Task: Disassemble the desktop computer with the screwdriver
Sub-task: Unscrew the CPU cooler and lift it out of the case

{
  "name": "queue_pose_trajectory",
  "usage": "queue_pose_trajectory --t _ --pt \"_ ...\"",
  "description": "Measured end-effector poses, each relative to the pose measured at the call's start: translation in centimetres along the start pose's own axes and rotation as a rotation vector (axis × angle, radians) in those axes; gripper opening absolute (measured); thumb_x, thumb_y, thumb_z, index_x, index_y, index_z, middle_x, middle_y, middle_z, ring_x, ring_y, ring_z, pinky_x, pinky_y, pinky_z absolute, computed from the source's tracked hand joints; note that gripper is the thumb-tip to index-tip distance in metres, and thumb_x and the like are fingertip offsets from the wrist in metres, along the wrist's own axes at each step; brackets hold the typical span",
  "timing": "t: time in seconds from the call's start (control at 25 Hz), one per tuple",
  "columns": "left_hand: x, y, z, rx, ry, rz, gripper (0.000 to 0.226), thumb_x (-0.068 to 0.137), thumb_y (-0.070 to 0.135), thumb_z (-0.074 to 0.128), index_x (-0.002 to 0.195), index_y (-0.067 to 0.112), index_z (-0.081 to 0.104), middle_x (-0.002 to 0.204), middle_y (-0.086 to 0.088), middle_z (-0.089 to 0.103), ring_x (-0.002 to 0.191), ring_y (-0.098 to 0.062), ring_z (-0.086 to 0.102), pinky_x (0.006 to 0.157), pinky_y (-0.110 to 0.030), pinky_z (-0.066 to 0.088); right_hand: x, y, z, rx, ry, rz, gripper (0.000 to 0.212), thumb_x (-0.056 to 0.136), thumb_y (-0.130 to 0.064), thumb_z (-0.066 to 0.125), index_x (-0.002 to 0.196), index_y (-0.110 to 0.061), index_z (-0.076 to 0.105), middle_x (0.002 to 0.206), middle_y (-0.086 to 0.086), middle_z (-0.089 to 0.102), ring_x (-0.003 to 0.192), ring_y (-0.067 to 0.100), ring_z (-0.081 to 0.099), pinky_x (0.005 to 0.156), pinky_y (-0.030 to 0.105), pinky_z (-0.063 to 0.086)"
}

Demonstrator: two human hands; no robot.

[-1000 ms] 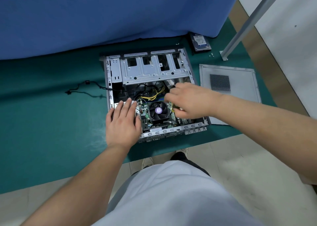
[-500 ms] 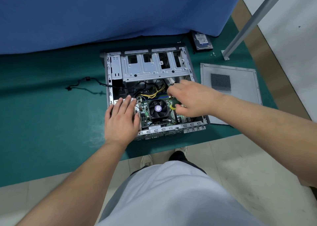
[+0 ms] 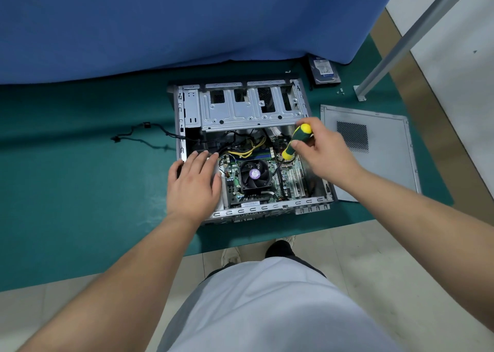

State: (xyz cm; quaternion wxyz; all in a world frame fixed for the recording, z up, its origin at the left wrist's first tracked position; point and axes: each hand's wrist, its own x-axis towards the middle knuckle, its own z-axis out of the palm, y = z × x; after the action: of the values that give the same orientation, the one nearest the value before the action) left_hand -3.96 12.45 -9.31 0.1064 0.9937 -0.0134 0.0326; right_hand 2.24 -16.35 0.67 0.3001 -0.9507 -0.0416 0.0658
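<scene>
No text is legible. The hard drive (image 3: 324, 71), near the far right corner of the green mat (image 3: 80, 191), carries a white-and-blue label whose print is too small to read. A purple round sticker sits on the fan (image 3: 254, 174) hub, and a white strip label (image 3: 250, 204) lies at the near edge of the motherboard (image 3: 290, 176); both are unreadable.

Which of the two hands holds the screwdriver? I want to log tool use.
The right hand: its fingers grip the yellow-and-green screwdriver over the motherboard. The left hand rests flat on the case, holding nothing.
</scene>
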Motion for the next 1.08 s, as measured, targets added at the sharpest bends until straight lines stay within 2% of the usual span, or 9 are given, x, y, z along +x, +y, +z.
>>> queue_pose_trajectory --t 0.12,0.16,0.4,0.48,0.6,0.76,0.84,1.08 --pt "0.2 -0.2 0.1 -0.003 0.008 -0.005 0.048 0.102 0.042 0.035 0.147 0.031 0.049 0.149 0.007 0.053 0.144 -0.014 0.040 0.120 -0.044 0.019 0.9 -1.3 -0.3 0.056 0.074 -0.040 0.040 0.100 -0.034 0.062 0.136 -0.024 0.049 0.090 -0.017 0.060 0.074 -0.013 0.056 0.065 0.005 0.037" --pt "0.2 -0.2 0.0 -0.009 0.006 -0.005 0.048 0.102 0.042 0.037 0.147 0.031 0.050 0.148 0.007 0.053 0.144 -0.014 0.040 0.120 -0.044 0.019 1.3 -1.9 0.0 0.078 0.077 -0.053 0.039 0.100 -0.034 0.061 0.136 -0.024 0.049 0.090 -0.018 0.060 0.075 -0.014 0.056 0.066 0.004 0.038" --pt "0.3 -0.2 0.0 -0.008 0.011 -0.013 0.045 0.102 0.042 0.040 0.145 0.032 0.051 0.146 0.009 0.055 0.142 -0.013 0.042 0.120 -0.043 0.018 2.1 -4.7 3.1 0.120 -0.034 -0.148 0.037 0.101 -0.031 0.061 0.134 -0.022 0.049 0.096 -0.012 0.065 0.082 0.000 0.063 0.074 0.021 0.046" --pt "0.3 -0.2 0.0 -0.012 0.019 -0.016 0.045 0.101 0.042 0.041 0.144 0.032 0.052 0.145 0.010 0.056 0.141 -0.012 0.043 0.120 -0.043 0.018 2.3 -4.9 4.0 0.081 -0.067 -0.174 0.038 0.101 -0.032 0.061 0.135 -0.021 0.048 0.096 -0.009 0.063 0.080 0.004 0.060 0.074 0.028 0.045" --pt "0.3 -0.3 0.0 -0.013 0.025 -0.018 0.044 0.101 0.042 0.043 0.143 0.032 0.053 0.144 0.010 0.056 0.140 -0.012 0.044 0.120 -0.043 0.018 2.6 -4.8 4.8 0.031 -0.091 -0.179 0.039 0.102 -0.033 0.060 0.136 -0.021 0.047 0.096 -0.009 0.057 0.076 -0.003 0.052 0.072 0.028 0.037" --pt "0.3 -0.3 -0.1 -0.019 0.025 -0.016 0.043 0.102 0.041 0.043 0.142 0.031 0.054 0.143 0.010 0.057 0.139 -0.012 0.044 0.120 -0.044 0.020 2.6 -4.6 5.4 0.016 -0.101 -0.176 0.041 0.103 -0.034 0.058 0.139 -0.019 0.045 0.102 -0.005 0.059 0.081 0.014 0.052 0.076 0.028 0.036" --pt "0.3 -0.2 -0.1 -0.022 0.030 -0.016 0.043 0.102 0.041 0.043 0.142 0.031 0.054 0.143 0.009 0.057 0.139 -0.012 0.044 0.120 -0.044 0.020 2.6 -4.5 5.4 0.019 -0.099 -0.175 0.041 0.103 -0.033 0.057 0.139 -0.019 0.045 0.104 -0.003 0.060 0.083 0.016 0.053 0.076 0.029 0.037" --pt "0.2 -0.2 0.1 -0.022 0.041 -0.015 0.043 0.102 0.040 0.044 0.142 0.031 0.054 0.143 0.009 0.057 0.139 -0.013 0.045 0.120 -0.044 0.021 2.6 -4.4 5.4 0.019 -0.083 -0.179 0.041 0.103 -0.032 0.058 0.139 -0.018 0.045 0.099 -0.006 0.057 0.075 0.005 0.050 0.073 0.028 0.036"
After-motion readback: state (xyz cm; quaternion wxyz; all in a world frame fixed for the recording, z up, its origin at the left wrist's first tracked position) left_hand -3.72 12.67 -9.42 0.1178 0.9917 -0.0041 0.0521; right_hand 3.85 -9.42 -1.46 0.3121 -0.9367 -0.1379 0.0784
